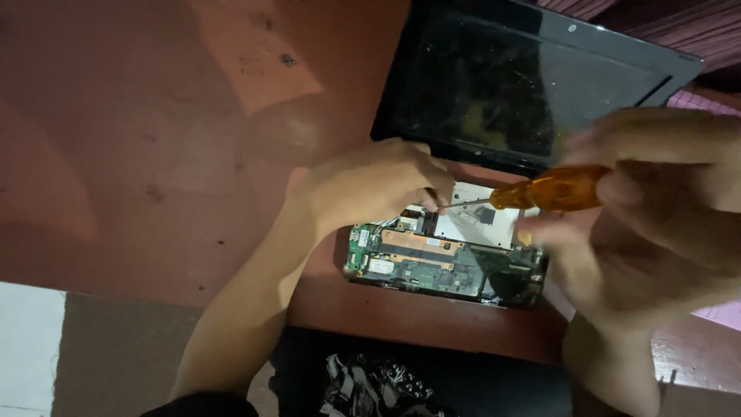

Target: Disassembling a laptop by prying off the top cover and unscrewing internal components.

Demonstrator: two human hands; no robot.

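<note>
Right hand [656,208] gripping orange screwdriver [552,191], left hand [370,185] on circuit board [440,266] — dark screen [525,85] behind

A reddish-brown surface [154,154] fills most of the view, marked with a few dark spots and scuffs. Below its near edge lies a flat piece of brown cardboard [116,355], with a strip of pale floor [27,347] to its left. A patch of pink cloth [706,104] shows at the far right.
</note>
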